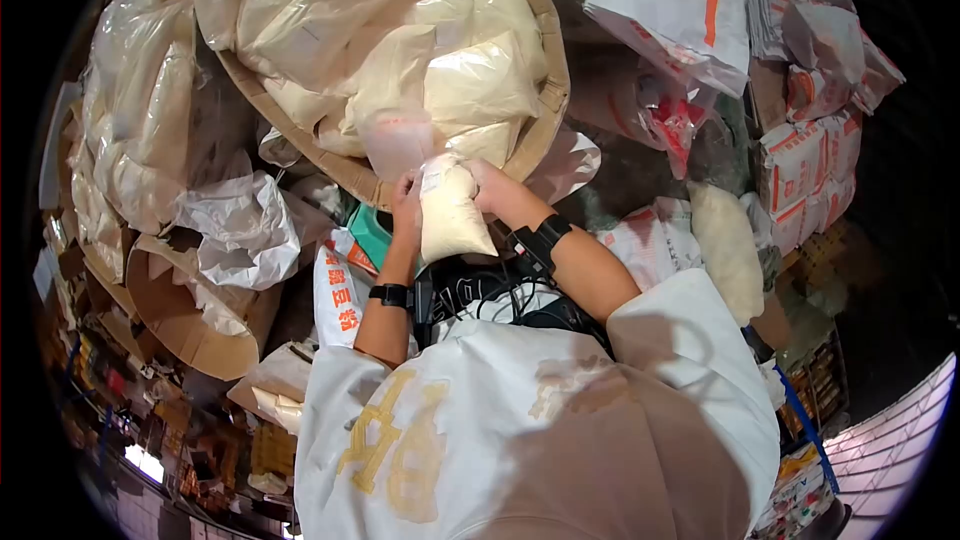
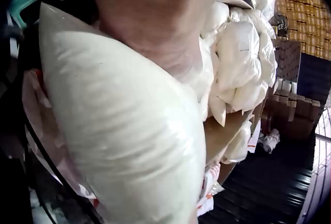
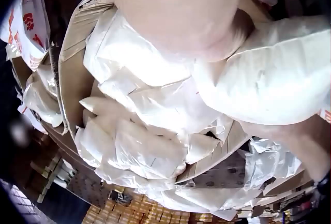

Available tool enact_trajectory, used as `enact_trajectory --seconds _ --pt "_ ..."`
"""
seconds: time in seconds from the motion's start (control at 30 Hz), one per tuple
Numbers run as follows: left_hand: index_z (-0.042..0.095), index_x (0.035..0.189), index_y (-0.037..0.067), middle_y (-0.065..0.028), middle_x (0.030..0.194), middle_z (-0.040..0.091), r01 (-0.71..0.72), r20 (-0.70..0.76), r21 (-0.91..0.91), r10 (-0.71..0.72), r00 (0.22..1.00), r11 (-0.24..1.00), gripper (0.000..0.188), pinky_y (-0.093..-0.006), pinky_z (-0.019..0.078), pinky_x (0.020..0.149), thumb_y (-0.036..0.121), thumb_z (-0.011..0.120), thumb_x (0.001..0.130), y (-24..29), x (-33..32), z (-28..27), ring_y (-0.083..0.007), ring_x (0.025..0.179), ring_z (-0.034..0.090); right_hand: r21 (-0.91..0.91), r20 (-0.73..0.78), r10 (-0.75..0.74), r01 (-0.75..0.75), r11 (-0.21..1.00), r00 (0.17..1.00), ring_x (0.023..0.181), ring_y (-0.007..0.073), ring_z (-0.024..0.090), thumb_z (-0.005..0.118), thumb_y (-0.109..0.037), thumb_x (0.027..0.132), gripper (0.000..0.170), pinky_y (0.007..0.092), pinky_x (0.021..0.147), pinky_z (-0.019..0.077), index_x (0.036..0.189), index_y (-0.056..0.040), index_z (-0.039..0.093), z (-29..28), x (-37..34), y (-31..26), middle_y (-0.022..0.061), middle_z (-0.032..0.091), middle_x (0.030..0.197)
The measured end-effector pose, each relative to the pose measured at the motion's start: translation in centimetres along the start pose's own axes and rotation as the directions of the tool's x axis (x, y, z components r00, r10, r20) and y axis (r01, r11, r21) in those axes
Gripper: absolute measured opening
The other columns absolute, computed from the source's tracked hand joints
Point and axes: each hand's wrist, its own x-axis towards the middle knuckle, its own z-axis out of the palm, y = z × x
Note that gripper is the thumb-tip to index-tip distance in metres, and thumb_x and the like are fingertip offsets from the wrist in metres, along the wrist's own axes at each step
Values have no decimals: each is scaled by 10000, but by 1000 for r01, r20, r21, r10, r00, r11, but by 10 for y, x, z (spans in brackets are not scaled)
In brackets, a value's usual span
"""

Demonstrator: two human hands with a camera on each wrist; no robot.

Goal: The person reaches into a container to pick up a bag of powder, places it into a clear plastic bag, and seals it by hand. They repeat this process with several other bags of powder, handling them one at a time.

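A plump clear plastic bag of cream-coloured powder [image 1: 455, 220] is held between both hands, in front of the person's body. The left hand [image 1: 407, 198] grips its upper left side, and the right hand [image 1: 490, 188] grips its upper right side. Seen from the left wrist, the bag [image 2: 124, 120] fills much of the picture and hides the fingers. In the right wrist view the same bag [image 3: 274, 74] shows beside the right hand [image 3: 181, 17]. Just beyond the hands stands a large round cardboard container [image 1: 553, 70] with several similar bags [image 1: 475, 80] heaped in it.
Larger wrapped bags [image 1: 140, 100] stand to the left, near a crumpled white bag [image 1: 240, 225] and an open cardboard drum [image 1: 190, 320]. White sacks with red print [image 1: 680, 0] stand at the upper right. A green plastic object [image 1: 370, 237] is by the left forearm.
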Motion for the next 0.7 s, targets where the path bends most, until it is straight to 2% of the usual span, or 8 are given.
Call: enact_trajectory --seconds 0.1,0.17,0.2,0.3,0.33,0.43,0.6,0.7 --pt "622 1039 39 -139 976 696 181 24 -276 -181 983 944 183 -396 606 749 144 477 1003 1 -3 8 -243 840 704 -73 -40 -165 162 984 985 980 349 685 444 -132 948 326 517 927 542 1169 57 591 18 -34 -1 230 673 1091" --pt "637 1092 8 -161 1028 702 334 151 -383 -299 942 861 239 -413 606 769 175 498 993 16 -1 21 -270 859 708 11 -35 -60 60 998 998 1021 370 664 475 -134 930 323 522 947 530 1146 74 593 17 -42 -7 245 658 1112" --pt "635 1162 -20 -189 1046 706 518 304 -433 -421 855 738 330 -439 605 794 221 488 991 14 7 19 -309 902 710 -9 -33 -52 52 999 998 1036 375 657 477 -135 929 321 523 953 526 1141 77 594 10 -39 -10 250 653 1125" --pt "652 1131 -12 -191 1016 712 727 388 -269 -619 682 632 327 -441 603 800 234 485 994 31 9 17 -305 906 713 -80 -12 -67 66 995 998 954 330 687 504 -154 932 302 487 866 561 1103 66 622 -30 -19 -11 211 684 1074" --pt "629 1169 -16 -181 1049 703 712 412 -204 -600 685 672 344 -417 601 799 246 481 1004 35 8 18 -299 913 713 -146 13 -131 131 981 991 931 307 691 529 -140 917 283 468 842 565 1084 64 631 -37 -15 -10 198 693 1051" --pt "594 1208 -4 -156 1088 689 312 318 -265 -222 922 913 346 -405 591 827 250 457 1017 17 -2 30 -286 948 704 -300 -36 -386 359 884 922 877 258 693 589 -131 887 251 427 790 563 1039 62 646 -43 -6 -11 173 707 997" --pt "545 1241 14 -131 1158 657 202 142 -531 -149 979 823 370 -416 559 901 270 374 1034 -9 0 25 -272 1048 666 -540 -156 -787 616 574 597 801 193 684 678 -146 851 238 372 722 549 971 59 661 -36 12 1 144 718 920" --pt "533 1265 0 -143 1178 649 110 207 -474 -11 978 874 403 -416 554 908 284 373 1028 -3 0 29 -276 1054 660 -952 56 -913 296 73 403 729 149 640 777 -174 795 301 335 654 520 913 73 653 1 -30 -7 86 712 855"
